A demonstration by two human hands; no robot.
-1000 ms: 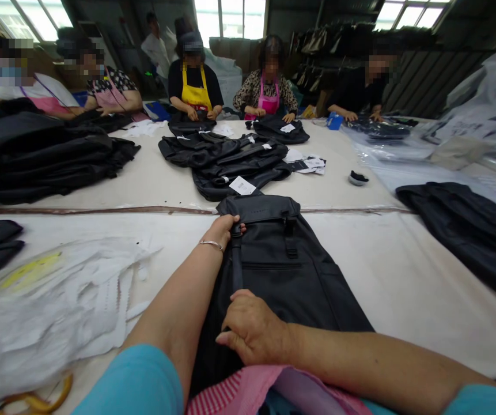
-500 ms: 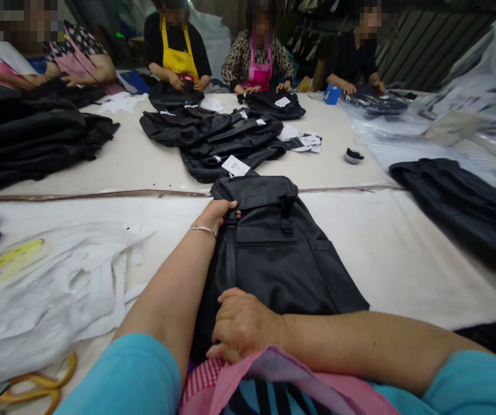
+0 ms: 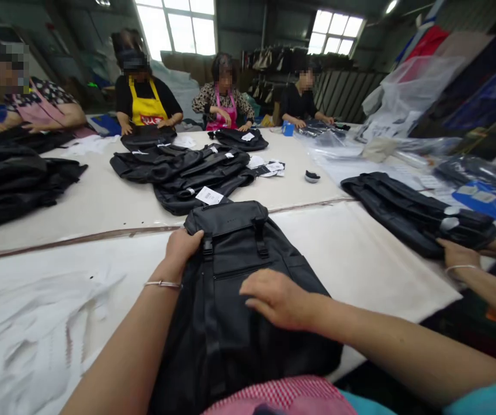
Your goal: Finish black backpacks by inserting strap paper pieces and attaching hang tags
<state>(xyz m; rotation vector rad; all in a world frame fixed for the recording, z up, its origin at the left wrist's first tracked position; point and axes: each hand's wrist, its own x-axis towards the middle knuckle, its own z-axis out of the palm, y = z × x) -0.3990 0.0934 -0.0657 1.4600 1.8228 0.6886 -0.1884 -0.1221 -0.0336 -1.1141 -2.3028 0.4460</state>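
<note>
A black backpack (image 3: pixel 248 323) lies front side up before me, its flap pointing away, with two buckled straps and a front zipper. My left hand (image 3: pixel 182 248) grips its upper left edge beside the left buckle (image 3: pixel 207 245), thumb on top and the other fingers hidden. Over the front panel is my right hand (image 3: pixel 277 297), holding nothing, with its thumb apart from loosely bent fingers; whether it touches the bag I cannot tell. A white tag (image 3: pixel 209 196) sticks out beyond the top of the backpack.
Several black bags (image 3: pixel 187 167) are heaped beyond mine, more (image 3: pixel 18 178) at the left. White scraps (image 3: pixel 36 334) lie at the left front. At the right, a co-worker's hand (image 3: pixel 459 256) touches a black bag (image 3: pixel 403 207). Several people work across the table (image 3: pixel 118 199).
My right hand has moved from the bag's near left edge up onto its front panel and loosened. The left hand keeps its grip. The view has lifted and turned right; a co-worker's hands now show.
</note>
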